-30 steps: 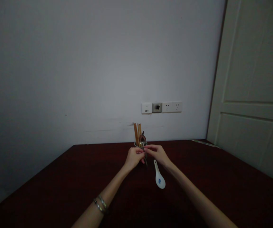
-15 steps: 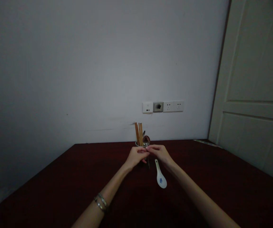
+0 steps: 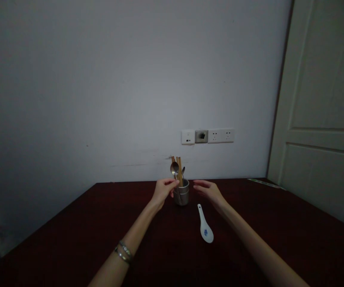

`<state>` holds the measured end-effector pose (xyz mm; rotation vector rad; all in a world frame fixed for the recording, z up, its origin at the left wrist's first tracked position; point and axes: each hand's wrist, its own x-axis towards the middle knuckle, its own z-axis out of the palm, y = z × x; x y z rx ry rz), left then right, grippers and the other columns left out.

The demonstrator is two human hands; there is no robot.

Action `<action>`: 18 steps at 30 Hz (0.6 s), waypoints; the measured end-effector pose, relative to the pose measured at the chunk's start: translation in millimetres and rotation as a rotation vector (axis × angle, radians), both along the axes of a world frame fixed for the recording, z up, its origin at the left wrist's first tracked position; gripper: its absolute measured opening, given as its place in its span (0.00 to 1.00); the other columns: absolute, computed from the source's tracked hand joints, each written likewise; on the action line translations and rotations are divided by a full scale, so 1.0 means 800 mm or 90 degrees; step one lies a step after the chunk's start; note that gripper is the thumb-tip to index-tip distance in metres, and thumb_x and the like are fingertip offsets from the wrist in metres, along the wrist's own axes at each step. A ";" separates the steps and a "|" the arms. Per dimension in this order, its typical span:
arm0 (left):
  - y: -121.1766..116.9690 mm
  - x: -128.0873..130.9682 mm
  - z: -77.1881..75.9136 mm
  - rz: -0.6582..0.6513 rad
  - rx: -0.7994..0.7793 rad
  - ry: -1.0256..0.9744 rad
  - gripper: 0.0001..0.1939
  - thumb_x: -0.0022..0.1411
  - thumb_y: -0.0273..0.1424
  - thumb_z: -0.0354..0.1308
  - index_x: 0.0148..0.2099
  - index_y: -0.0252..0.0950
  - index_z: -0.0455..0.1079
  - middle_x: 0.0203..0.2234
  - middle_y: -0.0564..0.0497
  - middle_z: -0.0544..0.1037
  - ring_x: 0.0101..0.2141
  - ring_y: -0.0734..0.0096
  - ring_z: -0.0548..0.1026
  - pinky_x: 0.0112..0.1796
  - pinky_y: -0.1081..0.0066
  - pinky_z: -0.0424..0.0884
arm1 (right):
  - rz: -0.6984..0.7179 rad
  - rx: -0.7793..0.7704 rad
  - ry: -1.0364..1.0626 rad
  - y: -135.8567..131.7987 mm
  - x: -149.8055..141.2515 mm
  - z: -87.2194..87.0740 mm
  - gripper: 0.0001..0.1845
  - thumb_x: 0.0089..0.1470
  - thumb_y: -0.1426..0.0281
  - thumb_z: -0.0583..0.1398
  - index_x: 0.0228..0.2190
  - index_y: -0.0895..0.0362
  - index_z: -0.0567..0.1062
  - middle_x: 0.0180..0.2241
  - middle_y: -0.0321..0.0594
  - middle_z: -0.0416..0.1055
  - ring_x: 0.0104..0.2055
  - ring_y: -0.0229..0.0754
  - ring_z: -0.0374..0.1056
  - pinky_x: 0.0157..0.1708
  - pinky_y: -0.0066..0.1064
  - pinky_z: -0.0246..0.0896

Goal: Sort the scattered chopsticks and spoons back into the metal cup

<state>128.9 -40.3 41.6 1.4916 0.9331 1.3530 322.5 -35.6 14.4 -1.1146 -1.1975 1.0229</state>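
My left hand pinches the handle of a metal spoon, its bowl pointing up. This spoon stands in front of a metal cup. Several wooden chopsticks rise out of the cup, and a second piece of metal cutlery leans at their right. To the right of the cup, my right hand hovers with nothing in it, its fingers stretched toward the cup. Below it a white ceramic soup spoon with a blue mark lies on the table, bowl toward me.
The dark red table meets a pale wall at the back. Sockets and a switch are mounted on the wall. A thin flat strip lies near the back right edge, beside a cream door.
My hands have parted. The right hand let go of the metal spoon and moved right; the left carried the spoon slightly left, uncovering the cup.
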 end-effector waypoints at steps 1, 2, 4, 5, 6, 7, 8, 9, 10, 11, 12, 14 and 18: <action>0.006 -0.003 0.005 0.011 0.003 0.000 0.16 0.44 0.39 0.63 0.28 0.28 0.72 0.11 0.58 0.63 0.12 0.83 0.59 0.13 0.79 0.57 | -0.008 0.005 -0.017 0.008 0.002 -0.001 0.21 0.32 0.68 0.66 0.34 0.60 0.76 0.34 0.46 0.74 0.37 0.45 0.69 0.34 0.33 0.63; 0.012 -0.004 0.010 0.020 0.003 0.001 0.16 0.43 0.38 0.63 0.28 0.28 0.72 0.11 0.58 0.63 0.13 0.83 0.59 0.13 0.79 0.57 | -0.011 0.013 -0.036 0.017 0.004 -0.001 0.21 0.32 0.69 0.66 0.34 0.61 0.75 0.35 0.47 0.74 0.38 0.46 0.69 0.36 0.34 0.63; 0.025 -0.004 0.021 0.037 0.007 0.012 0.15 0.44 0.38 0.63 0.28 0.28 0.72 0.12 0.58 0.63 0.13 0.83 0.59 0.13 0.80 0.57 | -0.012 0.018 -0.075 0.033 0.004 -0.003 0.25 0.31 0.70 0.66 0.37 0.63 0.74 0.39 0.51 0.72 0.40 0.47 0.69 0.39 0.36 0.63; 0.031 -0.003 0.026 0.047 0.013 0.020 0.15 0.44 0.37 0.63 0.28 0.28 0.72 0.12 0.57 0.64 0.13 0.83 0.60 0.13 0.80 0.57 | -0.003 0.011 -0.090 0.041 0.003 -0.005 0.29 0.30 0.71 0.66 0.40 0.64 0.72 0.42 0.53 0.70 0.41 0.48 0.68 0.41 0.37 0.62; 0.037 0.000 0.031 0.056 0.021 0.027 0.14 0.45 0.36 0.63 0.28 0.28 0.72 0.12 0.57 0.64 0.13 0.83 0.60 0.13 0.80 0.57 | 0.013 -0.001 -0.099 0.047 0.002 -0.007 0.35 0.29 0.71 0.67 0.44 0.64 0.69 0.45 0.55 0.68 0.43 0.49 0.67 0.42 0.37 0.62; 0.043 0.003 0.034 0.064 0.028 0.033 0.13 0.45 0.35 0.63 0.28 0.28 0.72 0.12 0.57 0.65 0.13 0.83 0.61 0.13 0.80 0.58 | 0.038 -0.015 -0.102 0.052 0.000 -0.009 0.41 0.28 0.72 0.67 0.48 0.64 0.65 0.48 0.56 0.65 0.45 0.49 0.66 0.43 0.38 0.61; 0.049 0.006 0.038 0.068 0.034 0.040 0.12 0.45 0.34 0.63 0.27 0.28 0.71 0.13 0.56 0.66 0.14 0.83 0.61 0.13 0.80 0.59 | 0.069 -0.028 -0.100 0.057 -0.002 -0.012 0.46 0.28 0.71 0.68 0.52 0.64 0.61 0.51 0.57 0.62 0.47 0.50 0.65 0.44 0.38 0.61; 0.055 0.010 0.040 0.068 0.036 0.046 0.11 0.45 0.33 0.63 0.27 0.28 0.71 0.13 0.56 0.66 0.14 0.83 0.62 0.14 0.80 0.60 | 0.104 -0.036 -0.094 0.061 -0.004 -0.016 0.50 0.27 0.71 0.68 0.54 0.63 0.57 0.53 0.57 0.59 0.48 0.49 0.64 0.45 0.37 0.60; 0.061 0.013 0.042 0.064 0.035 0.051 0.10 0.46 0.31 0.62 0.27 0.28 0.71 0.13 0.56 0.67 0.14 0.83 0.62 0.14 0.80 0.60 | 0.138 -0.036 -0.088 0.064 -0.006 -0.019 0.53 0.27 0.70 0.69 0.55 0.63 0.54 0.54 0.57 0.57 0.50 0.49 0.62 0.46 0.37 0.60; 0.067 0.015 0.042 0.059 0.030 0.055 0.08 0.46 0.30 0.62 0.26 0.28 0.70 0.14 0.56 0.67 0.14 0.83 0.63 0.14 0.80 0.60 | 0.168 -0.030 -0.082 0.067 -0.009 -0.022 0.54 0.26 0.70 0.69 0.56 0.63 0.53 0.54 0.57 0.57 0.51 0.49 0.61 0.47 0.37 0.59; 0.073 0.018 0.042 0.057 0.024 0.060 0.07 0.46 0.29 0.62 0.26 0.28 0.70 0.13 0.56 0.67 0.14 0.83 0.63 0.13 0.81 0.61 | 0.196 -0.021 -0.078 0.070 -0.011 -0.025 0.55 0.26 0.69 0.69 0.56 0.63 0.52 0.54 0.56 0.57 0.51 0.49 0.61 0.47 0.37 0.59; 0.084 0.021 0.040 0.066 0.013 0.064 0.06 0.47 0.26 0.62 0.27 0.27 0.69 0.13 0.55 0.68 0.14 0.83 0.64 0.13 0.81 0.61 | 0.242 -0.005 -0.071 0.075 -0.016 -0.030 0.54 0.26 0.70 0.69 0.55 0.61 0.53 0.53 0.55 0.60 0.51 0.49 0.62 0.47 0.38 0.60; 0.098 0.022 0.038 0.095 -0.001 0.067 0.05 0.47 0.23 0.61 0.28 0.27 0.69 0.13 0.56 0.68 0.14 0.82 0.65 0.13 0.81 0.61 | 0.280 0.008 -0.062 0.080 -0.023 -0.036 0.48 0.26 0.70 0.69 0.51 0.60 0.58 0.48 0.51 0.66 0.48 0.48 0.64 0.47 0.40 0.59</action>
